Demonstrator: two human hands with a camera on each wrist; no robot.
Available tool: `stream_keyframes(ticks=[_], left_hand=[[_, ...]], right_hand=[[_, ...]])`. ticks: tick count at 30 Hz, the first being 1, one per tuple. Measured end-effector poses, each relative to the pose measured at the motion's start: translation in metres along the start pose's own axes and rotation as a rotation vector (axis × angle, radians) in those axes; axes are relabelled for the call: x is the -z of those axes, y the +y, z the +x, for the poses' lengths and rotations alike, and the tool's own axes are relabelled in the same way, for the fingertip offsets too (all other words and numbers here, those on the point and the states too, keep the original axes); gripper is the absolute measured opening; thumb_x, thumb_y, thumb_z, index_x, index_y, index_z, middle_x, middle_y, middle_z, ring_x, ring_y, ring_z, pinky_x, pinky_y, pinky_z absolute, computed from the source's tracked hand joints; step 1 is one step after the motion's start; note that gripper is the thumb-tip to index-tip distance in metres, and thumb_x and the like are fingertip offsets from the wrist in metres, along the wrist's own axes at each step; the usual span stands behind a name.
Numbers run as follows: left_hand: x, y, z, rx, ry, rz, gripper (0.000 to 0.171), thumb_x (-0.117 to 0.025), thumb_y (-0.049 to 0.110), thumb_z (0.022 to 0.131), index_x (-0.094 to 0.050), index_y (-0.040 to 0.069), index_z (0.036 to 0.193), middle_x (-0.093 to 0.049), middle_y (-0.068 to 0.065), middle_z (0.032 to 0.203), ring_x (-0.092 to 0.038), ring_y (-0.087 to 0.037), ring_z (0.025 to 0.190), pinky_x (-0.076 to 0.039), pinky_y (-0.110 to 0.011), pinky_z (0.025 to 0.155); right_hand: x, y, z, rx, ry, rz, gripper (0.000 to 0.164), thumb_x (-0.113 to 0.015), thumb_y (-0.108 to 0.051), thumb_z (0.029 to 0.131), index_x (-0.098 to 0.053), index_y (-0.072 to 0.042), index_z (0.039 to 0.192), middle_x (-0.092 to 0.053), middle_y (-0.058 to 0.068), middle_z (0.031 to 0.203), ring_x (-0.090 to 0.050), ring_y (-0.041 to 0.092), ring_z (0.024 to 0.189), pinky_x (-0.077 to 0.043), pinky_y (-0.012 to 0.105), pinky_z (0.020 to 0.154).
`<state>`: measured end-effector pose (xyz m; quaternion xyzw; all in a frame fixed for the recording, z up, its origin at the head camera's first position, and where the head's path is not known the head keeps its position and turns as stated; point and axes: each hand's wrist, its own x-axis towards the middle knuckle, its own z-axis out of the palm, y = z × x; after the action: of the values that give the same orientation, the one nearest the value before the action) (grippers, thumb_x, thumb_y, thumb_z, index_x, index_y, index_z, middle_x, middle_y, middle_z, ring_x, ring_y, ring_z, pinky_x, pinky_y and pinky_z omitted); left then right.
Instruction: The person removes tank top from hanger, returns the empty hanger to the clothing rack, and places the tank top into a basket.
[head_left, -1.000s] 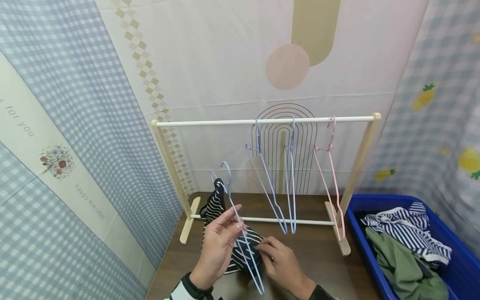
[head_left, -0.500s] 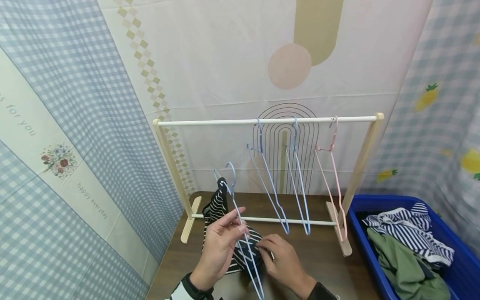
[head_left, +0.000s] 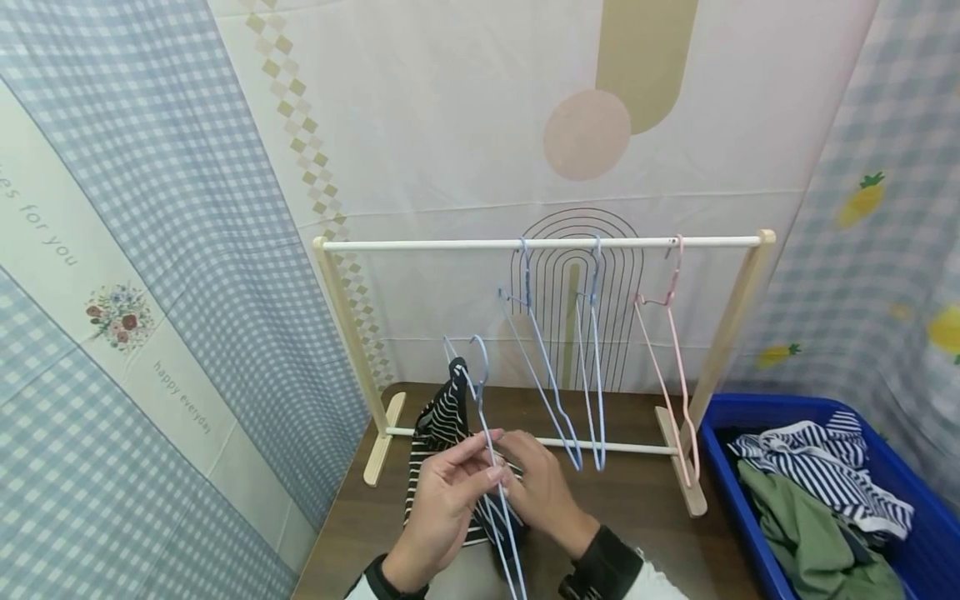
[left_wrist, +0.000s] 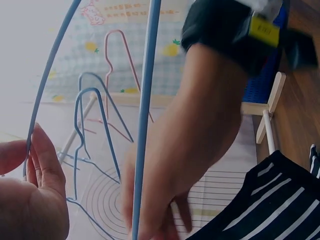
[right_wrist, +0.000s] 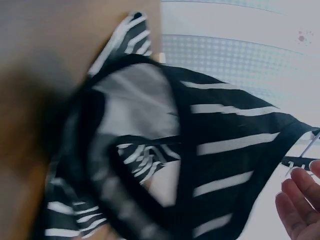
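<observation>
My left hand (head_left: 450,500) pinches one side of a light blue hanger (head_left: 504,508), held up in front of the rack. A black shirt with white stripes (head_left: 441,417) hangs over the hanger's far shoulder, and its lower part drapes behind my hands. My right hand (head_left: 543,492) is against the left fingertips at the hanger's near arm. In the left wrist view the right hand (left_wrist: 175,160) is blurred, with bent fingers partly behind the hanger; I cannot tell whether they grip cloth. The right wrist view shows the shirt (right_wrist: 225,135) stretched wide, its neck opening facing the camera.
Behind the hands stands a clothes rack (head_left: 420,246) with a white rail. Two blue hangers (head_left: 553,375) and a pink hanger (head_left: 678,358) hang there. On the right, a blue basket (head_left: 795,404) holds a striped garment (head_left: 810,458) and a green one (head_left: 798,521). A brown tabletop (head_left: 615,500) lies beneath.
My right hand has moved up and left from the shirt's right edge to the left fingertips. The held hanger has shifted slightly right and down; the left hand keeps its pinch.
</observation>
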<state>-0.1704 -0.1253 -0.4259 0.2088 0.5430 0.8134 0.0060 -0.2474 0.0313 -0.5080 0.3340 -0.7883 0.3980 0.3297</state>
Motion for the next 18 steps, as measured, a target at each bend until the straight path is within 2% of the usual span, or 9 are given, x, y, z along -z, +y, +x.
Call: stream_keyframes(ticks=[4,9,15,18], left_hand=[[-0.002,0.0,-0.003,-0.042,-0.059,-0.024,0.048,-0.062,-0.011,0.096,-0.05,-0.024,0.141,-0.071,0.003,0.103,-0.071,-0.006,0.089,-0.064,-0.019,0.082],[-0.003,-0.001,-0.006,-0.056,-0.082,-0.056,0.043,-0.061,-0.011,0.096,-0.064,-0.006,0.139,-0.072,0.005,0.102,-0.072,-0.005,0.088,-0.065,-0.021,0.081],[-0.005,-0.003,-0.008,-0.083,-0.133,-0.097,0.044,-0.058,-0.014,0.097,-0.061,-0.011,0.141,-0.072,0.005,0.104,-0.073,-0.005,0.09,-0.065,-0.021,0.082],[-0.006,-0.005,-0.008,-0.065,-0.143,-0.115,0.045,-0.058,-0.014,0.096,-0.065,-0.003,0.14,-0.073,0.005,0.103,-0.073,-0.005,0.089,-0.065,-0.021,0.081]], right_hand=[[-0.009,-0.001,0.022,-0.09,-0.017,0.069,0.028,-0.07,-0.012,0.1,-0.072,-0.01,0.128,-0.077,0.009,0.12,-0.075,0.023,0.106,-0.066,0.038,0.088],[-0.02,0.002,0.043,-0.212,-0.023,0.127,0.032,-0.065,-0.019,0.107,-0.068,-0.012,0.138,-0.075,0.006,0.126,-0.075,0.019,0.105,-0.066,0.035,0.089],[-0.026,0.002,0.057,-0.241,0.026,0.17,0.028,-0.066,-0.015,0.105,-0.071,-0.013,0.133,-0.075,0.007,0.115,-0.073,0.02,0.103,-0.064,0.034,0.088],[-0.028,0.001,0.062,-0.243,0.065,0.156,0.024,-0.068,-0.009,0.102,-0.073,-0.01,0.125,-0.076,0.009,0.108,-0.072,0.022,0.098,-0.062,0.033,0.082]])
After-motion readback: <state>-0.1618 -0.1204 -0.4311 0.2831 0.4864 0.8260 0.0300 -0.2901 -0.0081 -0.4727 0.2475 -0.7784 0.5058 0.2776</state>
